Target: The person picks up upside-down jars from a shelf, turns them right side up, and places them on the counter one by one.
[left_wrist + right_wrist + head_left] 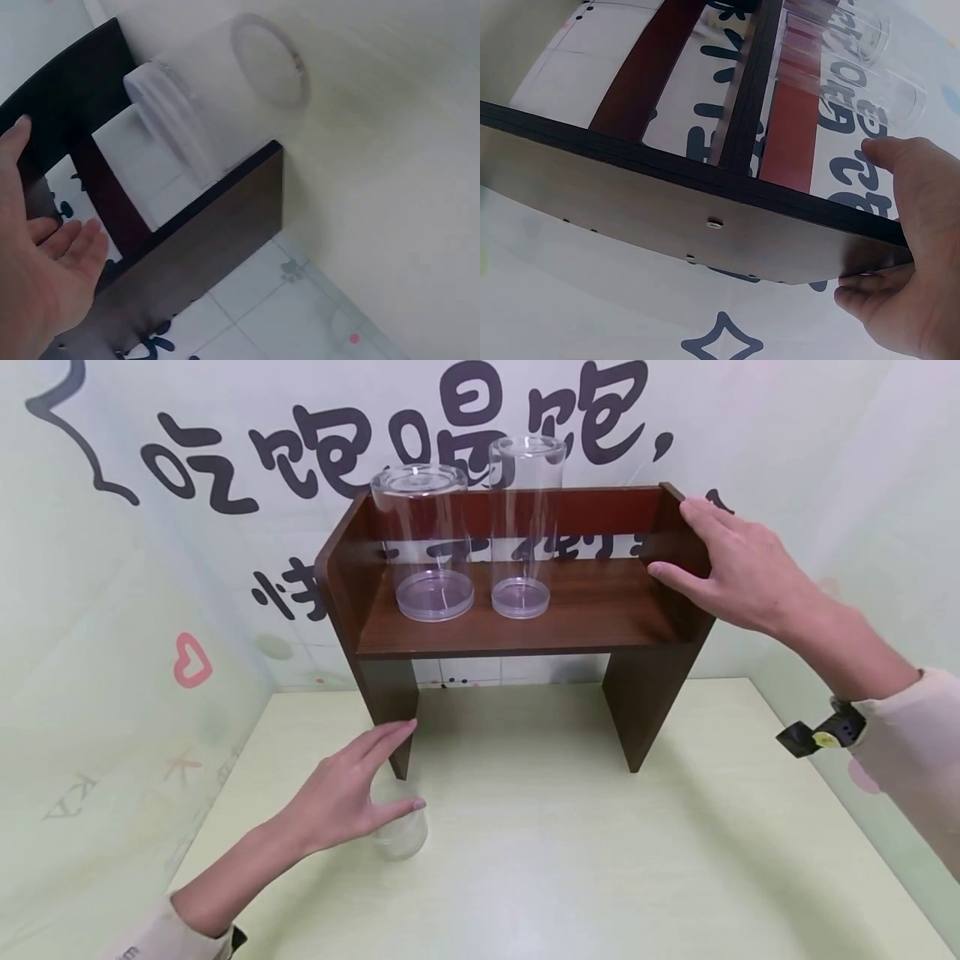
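Observation:
A dark brown wooden two-level shelf (585, 631) stands on the table. My right hand (757, 568) grips the top of its right side panel (780, 240), thumb on the inner side and fingers on the outer side. On the upper board stand a wide clear canister (431, 543) and a narrower, taller clear canister (522, 531). Near the foot of the left panel, a third clear container (405, 842) sits on the table, partly hidden behind my left hand (341, 797). That hand is spread, its thumb apart from the fingers, holding nothing. In the left wrist view a gap shows between it and the container.
The pale table (525, 860) extends in front of the shelf and under its board. Behind stands a light wall covering (225, 560) with large dark lettering. A back rail (615, 512) runs between the shelf's side panels.

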Tool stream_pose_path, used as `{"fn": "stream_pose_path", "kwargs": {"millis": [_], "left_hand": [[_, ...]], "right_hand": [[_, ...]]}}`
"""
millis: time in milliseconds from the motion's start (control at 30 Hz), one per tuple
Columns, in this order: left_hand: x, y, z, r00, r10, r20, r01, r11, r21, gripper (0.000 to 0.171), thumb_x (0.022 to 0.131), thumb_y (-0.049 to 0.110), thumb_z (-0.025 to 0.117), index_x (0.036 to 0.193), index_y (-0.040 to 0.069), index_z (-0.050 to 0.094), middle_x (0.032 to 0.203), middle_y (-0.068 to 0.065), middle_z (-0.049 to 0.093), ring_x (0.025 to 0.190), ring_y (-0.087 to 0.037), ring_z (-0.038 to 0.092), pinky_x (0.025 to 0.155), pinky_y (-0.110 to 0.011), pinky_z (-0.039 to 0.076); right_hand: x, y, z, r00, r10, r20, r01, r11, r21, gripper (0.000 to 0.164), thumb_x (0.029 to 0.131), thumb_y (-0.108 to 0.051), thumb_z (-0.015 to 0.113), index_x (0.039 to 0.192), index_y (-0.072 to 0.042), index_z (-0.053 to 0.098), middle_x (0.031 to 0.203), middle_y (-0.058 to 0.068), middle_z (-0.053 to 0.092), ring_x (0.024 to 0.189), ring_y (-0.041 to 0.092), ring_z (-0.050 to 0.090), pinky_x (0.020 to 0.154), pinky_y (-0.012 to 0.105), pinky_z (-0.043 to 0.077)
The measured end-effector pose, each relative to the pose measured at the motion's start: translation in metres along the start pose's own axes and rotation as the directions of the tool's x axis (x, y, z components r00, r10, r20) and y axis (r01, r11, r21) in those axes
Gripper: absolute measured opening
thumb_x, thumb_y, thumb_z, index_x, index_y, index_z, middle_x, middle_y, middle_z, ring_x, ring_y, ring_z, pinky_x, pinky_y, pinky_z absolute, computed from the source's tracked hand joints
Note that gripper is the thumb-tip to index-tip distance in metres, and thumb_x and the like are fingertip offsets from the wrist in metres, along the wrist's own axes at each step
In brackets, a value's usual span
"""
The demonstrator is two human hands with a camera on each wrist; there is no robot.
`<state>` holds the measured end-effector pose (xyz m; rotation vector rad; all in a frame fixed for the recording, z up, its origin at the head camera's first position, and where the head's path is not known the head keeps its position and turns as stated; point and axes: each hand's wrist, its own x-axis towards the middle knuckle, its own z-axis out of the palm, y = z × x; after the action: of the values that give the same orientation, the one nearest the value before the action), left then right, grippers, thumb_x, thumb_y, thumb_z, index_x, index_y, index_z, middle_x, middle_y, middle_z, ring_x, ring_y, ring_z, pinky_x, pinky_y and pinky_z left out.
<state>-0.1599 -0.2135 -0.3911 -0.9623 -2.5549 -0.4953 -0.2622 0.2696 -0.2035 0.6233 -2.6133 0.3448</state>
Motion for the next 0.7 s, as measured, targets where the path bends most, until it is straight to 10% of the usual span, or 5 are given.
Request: {"fn": "stream_pose_path", "kwargs": {"millis": [233,533,700], "left_hand": [[0.026,0.017,-0.020,0.965,0.113,-0.235,-0.140,0.985,-0.102,0.091,0.096,0.065,0.064,0.158,0.002,0.046,0.155,-0.016,0.054,0.138,-0.033,0.056,0.120,-0.021,0.037],[0.064,0.039,-0.056,0.929,-0.002,-0.371,-0.073,0.980,-0.187,0.100,0.094,0.068,0.064,0.165,0.003,0.033,0.167,-0.014,0.041,0.152,-0.032,0.042,0.124,-0.036,0.038],[0.087,0.048,-0.078,0.923,-0.138,-0.359,0.035,0.960,-0.279,0.101,0.090,0.041,0.085,0.168,0.010,0.028,0.172,-0.005,0.033,0.156,-0.024,0.035,0.124,-0.046,0.040]], "right_hand": [[-0.001,0.001,0.001,1.000,-0.008,-0.016,0.008,1.000,0.005,0.066,0.104,-0.038,0.066,0.152,0.001,0.043,0.151,0.026,0.051,0.122,0.053,0.055,0.106,0.067,0.043],[0.000,0.000,0.001,1.000,-0.002,-0.012,0.002,1.000,0.005,0.072,0.103,-0.039,0.066,0.158,0.001,0.040,0.158,0.026,0.047,0.132,0.056,0.052,0.114,0.068,0.040],[0.001,-0.001,0.002,1.000,-0.003,-0.014,0.003,1.000,0.008,0.074,0.104,-0.039,0.065,0.160,0.001,0.038,0.160,0.026,0.045,0.137,0.055,0.049,0.117,0.067,0.038]]}}
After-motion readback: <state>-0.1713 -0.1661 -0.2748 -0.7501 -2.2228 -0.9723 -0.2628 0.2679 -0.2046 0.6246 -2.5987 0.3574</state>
